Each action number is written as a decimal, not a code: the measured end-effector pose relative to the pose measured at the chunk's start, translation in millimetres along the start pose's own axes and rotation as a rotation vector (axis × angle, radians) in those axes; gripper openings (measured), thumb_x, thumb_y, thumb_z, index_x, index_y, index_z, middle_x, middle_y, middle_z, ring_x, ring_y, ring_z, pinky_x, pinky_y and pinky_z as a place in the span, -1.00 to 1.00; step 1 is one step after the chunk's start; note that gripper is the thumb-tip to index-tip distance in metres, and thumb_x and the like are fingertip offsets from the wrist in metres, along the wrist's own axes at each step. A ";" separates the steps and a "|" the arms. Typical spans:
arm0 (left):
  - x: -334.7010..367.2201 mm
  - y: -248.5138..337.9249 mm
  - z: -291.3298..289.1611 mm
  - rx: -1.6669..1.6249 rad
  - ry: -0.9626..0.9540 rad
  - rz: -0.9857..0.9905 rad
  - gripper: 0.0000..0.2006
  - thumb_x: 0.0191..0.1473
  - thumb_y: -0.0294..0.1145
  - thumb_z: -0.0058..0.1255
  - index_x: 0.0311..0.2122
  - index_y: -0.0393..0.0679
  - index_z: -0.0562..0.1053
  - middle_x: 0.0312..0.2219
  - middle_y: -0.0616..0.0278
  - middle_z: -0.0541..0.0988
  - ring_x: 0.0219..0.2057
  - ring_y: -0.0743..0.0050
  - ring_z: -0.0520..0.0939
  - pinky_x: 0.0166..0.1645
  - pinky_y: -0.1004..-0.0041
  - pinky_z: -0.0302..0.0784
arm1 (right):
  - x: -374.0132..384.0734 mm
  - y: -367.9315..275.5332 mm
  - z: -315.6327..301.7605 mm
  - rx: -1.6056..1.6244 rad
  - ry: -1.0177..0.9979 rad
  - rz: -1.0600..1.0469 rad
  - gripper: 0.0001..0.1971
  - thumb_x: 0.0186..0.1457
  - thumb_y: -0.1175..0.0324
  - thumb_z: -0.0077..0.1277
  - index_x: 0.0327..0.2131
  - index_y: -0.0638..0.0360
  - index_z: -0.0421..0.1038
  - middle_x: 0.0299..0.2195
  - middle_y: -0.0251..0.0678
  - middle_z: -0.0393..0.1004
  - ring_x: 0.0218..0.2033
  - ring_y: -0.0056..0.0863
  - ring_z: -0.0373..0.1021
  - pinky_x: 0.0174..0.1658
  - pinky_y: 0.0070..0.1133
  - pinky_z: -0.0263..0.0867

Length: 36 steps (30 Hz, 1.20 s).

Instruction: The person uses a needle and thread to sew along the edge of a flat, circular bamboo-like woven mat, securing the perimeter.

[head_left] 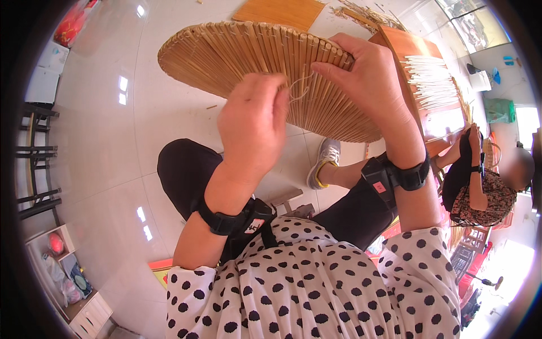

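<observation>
A fan-shaped panel of brown stalks (226,55), laid side by side and spreading out from a rounded edge, is held up before me. At its upper right edge my right hand (364,65) grips the panel, thumb on the near face and fingers behind. My left hand (254,110) is closed in a pinch in front of the panel's middle, slightly blurred. A thin pale thread (306,90) loops out beside its fingertips, across the stalks toward my right thumb. Small stitches of thread show along the upper rim. The fingertips of my left hand are partly hidden.
A wooden table (403,51) to the right bears a row of pale sticks (432,82). Another person (480,186) sits beyond it. A wooden board (279,12) lies on the tiled floor ahead, near loose stalks (367,17). Black stacked stools (36,152) stand left.
</observation>
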State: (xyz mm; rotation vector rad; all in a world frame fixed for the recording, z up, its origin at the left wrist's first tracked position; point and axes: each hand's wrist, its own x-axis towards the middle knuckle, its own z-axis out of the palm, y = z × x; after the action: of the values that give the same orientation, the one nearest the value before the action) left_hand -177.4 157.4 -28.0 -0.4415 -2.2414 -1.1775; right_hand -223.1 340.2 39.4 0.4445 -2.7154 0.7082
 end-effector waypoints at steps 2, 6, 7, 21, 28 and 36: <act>3.3 3.3 -15.2 0.003 0.080 0.001 -0.81 -0.02 -0.59 0.13 -0.25 -0.17 0.46 -0.40 0.13 0.52 -0.40 0.07 0.56 -0.35 0.28 0.49 | -0.9 -8.2 0.8 0.000 -0.014 0.030 -0.66 -0.12 0.14 0.29 -0.34 0.17 0.49 -0.59 -0.10 0.48 -0.51 -0.07 0.45 -0.43 -0.38 0.38; 9.6 -18.4 -93.1 0.060 0.181 -0.086 -0.80 0.04 -0.51 0.12 -0.18 -0.20 0.51 -0.31 0.15 0.59 -0.33 0.36 0.60 -0.24 0.42 0.52 | -3.2 0.4 -1.6 -0.070 0.010 -0.061 -0.65 -0.08 0.14 0.27 -0.36 0.22 0.47 -0.62 -0.14 0.46 -0.58 -0.12 0.40 -0.46 -0.41 0.33; 5.2 -28.4 -118.1 0.113 0.217 -0.150 -0.81 0.06 -0.50 0.12 -0.18 -0.22 0.52 -0.29 0.17 0.60 -0.31 0.42 0.61 -0.22 0.45 0.51 | -2.6 9.2 -0.6 -0.122 -0.080 0.044 -0.60 -0.09 0.11 0.28 -0.30 0.23 0.49 -0.63 -0.15 0.44 -0.64 -0.21 0.32 -0.50 -0.42 0.27; -353.4 -265.9 -190.2 0.604 -0.770 -1.036 -0.68 0.01 -0.20 0.18 -0.15 -0.12 0.49 -0.25 -0.06 0.54 -0.16 -0.10 0.55 -0.07 0.11 0.48 | 28.4 20.8 -9.3 -0.101 -0.123 0.232 -0.54 0.00 0.12 0.25 -0.19 0.35 0.52 -0.43 -0.22 0.59 -0.42 -0.58 0.46 -0.32 -0.58 0.35; -403.7 -280.8 -107.0 0.305 -0.458 -1.113 -0.43 -0.03 -0.26 0.19 0.15 0.14 0.33 -0.12 -0.02 0.43 -0.04 -0.12 0.45 0.00 0.07 0.47 | 17.0 -8.1 -15.2 -0.244 0.050 0.172 -0.60 -0.04 0.20 0.27 -0.67 0.17 0.26 -0.71 -0.54 0.12 -0.62 -0.71 0.00 -0.57 -0.56 -0.04; -452.2 -334.0 -99.6 0.387 -0.380 -1.370 -0.51 0.10 -0.07 -0.04 -0.05 -0.32 0.38 -0.17 -0.17 0.49 -0.10 -0.17 0.50 -0.04 0.07 0.39 | 8.5 -14.7 -11.9 -0.165 -0.102 0.298 -0.57 -0.10 0.08 0.22 -0.38 0.34 0.49 -0.61 -0.12 0.46 -0.52 -0.28 0.46 -0.38 -0.38 0.36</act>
State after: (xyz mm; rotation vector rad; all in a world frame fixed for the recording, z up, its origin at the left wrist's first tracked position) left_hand 36.0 -124.5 -476.2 1.3353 -3.0286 -1.1608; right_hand -223.0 332.2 58.5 0.0373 -2.9412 0.5376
